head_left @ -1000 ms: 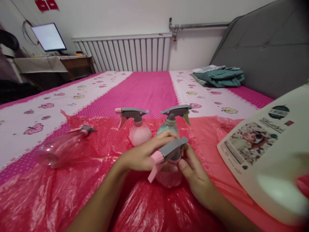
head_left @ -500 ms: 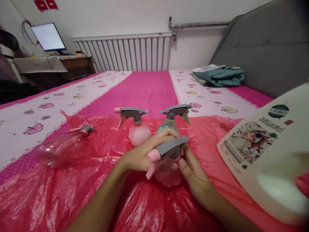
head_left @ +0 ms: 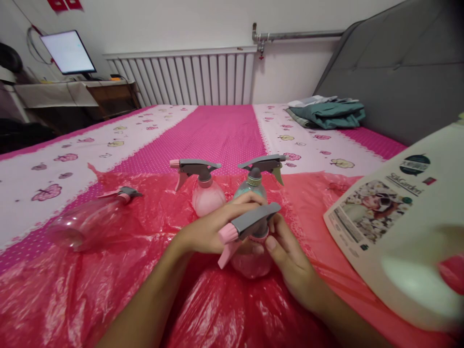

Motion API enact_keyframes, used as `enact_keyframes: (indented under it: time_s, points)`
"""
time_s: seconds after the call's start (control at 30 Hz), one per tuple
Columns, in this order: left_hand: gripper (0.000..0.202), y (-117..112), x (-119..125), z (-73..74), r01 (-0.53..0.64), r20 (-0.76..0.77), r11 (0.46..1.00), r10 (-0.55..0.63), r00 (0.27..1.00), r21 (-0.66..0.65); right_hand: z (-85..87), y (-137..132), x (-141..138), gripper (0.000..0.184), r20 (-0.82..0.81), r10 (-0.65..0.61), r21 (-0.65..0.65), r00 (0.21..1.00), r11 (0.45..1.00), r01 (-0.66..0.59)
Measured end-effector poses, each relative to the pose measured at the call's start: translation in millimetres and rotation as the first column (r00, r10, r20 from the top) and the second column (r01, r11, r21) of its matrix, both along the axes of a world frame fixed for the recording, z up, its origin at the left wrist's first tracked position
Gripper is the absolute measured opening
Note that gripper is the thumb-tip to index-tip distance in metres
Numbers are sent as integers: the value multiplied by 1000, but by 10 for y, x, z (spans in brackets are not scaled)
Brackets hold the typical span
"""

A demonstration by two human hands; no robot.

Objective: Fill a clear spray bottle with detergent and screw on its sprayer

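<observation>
A clear spray bottle [head_left: 251, 265] with a grey and pink trigger head stands upright in front of me. My left hand [head_left: 212, 227] reaches round behind it and grips it; the spray head hides some of those fingers. At the pink collar, the thumb and fingers of my right hand [head_left: 288, 251] are closed on the bottle's right side. Just behind stand a pink-filled spray bottle [head_left: 207, 197] and a bottle with a green trigger [head_left: 278, 173], the latter partly covered by my left hand.
Red plastic sheeting [head_left: 145, 270] covers the near bed. An empty-looking spray bottle [head_left: 85, 224] lies at left. On the right, a large white jug [head_left: 427, 232] stands close to my right forearm. Folded cloths [head_left: 329, 113] lie farther back by the grey headboard [head_left: 391, 63].
The whole view has shifted slightly. Both hands keep their hold on the spray bottle, with only a slight change at the right fingertips. The other bottles stay in place.
</observation>
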State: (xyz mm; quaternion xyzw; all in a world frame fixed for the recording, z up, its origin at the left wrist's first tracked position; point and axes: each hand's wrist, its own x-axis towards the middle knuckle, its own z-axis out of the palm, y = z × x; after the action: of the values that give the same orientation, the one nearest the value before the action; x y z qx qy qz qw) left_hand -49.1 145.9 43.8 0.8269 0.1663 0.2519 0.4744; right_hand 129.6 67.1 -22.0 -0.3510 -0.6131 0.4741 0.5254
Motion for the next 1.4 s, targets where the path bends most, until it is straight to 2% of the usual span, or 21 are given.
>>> enact_keyframes:
  time_s: [0.2, 0.3, 0.4, 0.53, 0.63, 0.77, 0.93, 1.03, 1.2, 1.4]
  points:
    - [24, 4, -29, -35, 21, -39, 998, -18, 999, 60, 13, 5, 3, 20, 19, -25, 17, 1000, 1000, 25]
    - [30, 47, -37, -90, 28, -72, 993, -20, 997, 114, 29, 5, -8, 26, 3, 7, -1, 1000, 1000, -7]
    - [29, 56, -34, -82, 43, -55, 990, -36, 998, 136, 18, 11, -16, 29, -6, -5, -4, 1000, 1000, 5]
    - [21, 36, -26, -19, 60, -29, 995, -58, 998, 77, -30, 21, -16, 29, -4, -35, 7, 999, 999, 35]
    - [20, 56, -25, -34, 84, 12, 996, -84, 996, 12, -40, 18, -19, 27, -1, -29, 4, 1000, 1000, 29]
    - [26, 78, -27, -88, 104, 37, 995, -104, 994, 1, -32, 11, -21, 24, -17, -31, 7, 999, 999, 31]
    - [44, 27, -22, -90, 72, 36, 989, -68, 997, -128, -77, 11, 0, 23, -1, -42, -28, 999, 999, 42]
    - [47, 37, -19, -95, 83, 53, 992, -79, 996, -90, -108, 13, 9, 37, 9, -56, -20, 998, 998, 56]
    - [30, 80, -26, -103, 93, 50, 993, -97, 994, 74, -92, 23, 0, 46, 16, -51, 10, 999, 999, 51]
    - [30, 53, -43, -113, 72, 95, 997, -69, 993, -29, -91, 35, -13, 48, -7, -66, -6, 998, 998, 66]
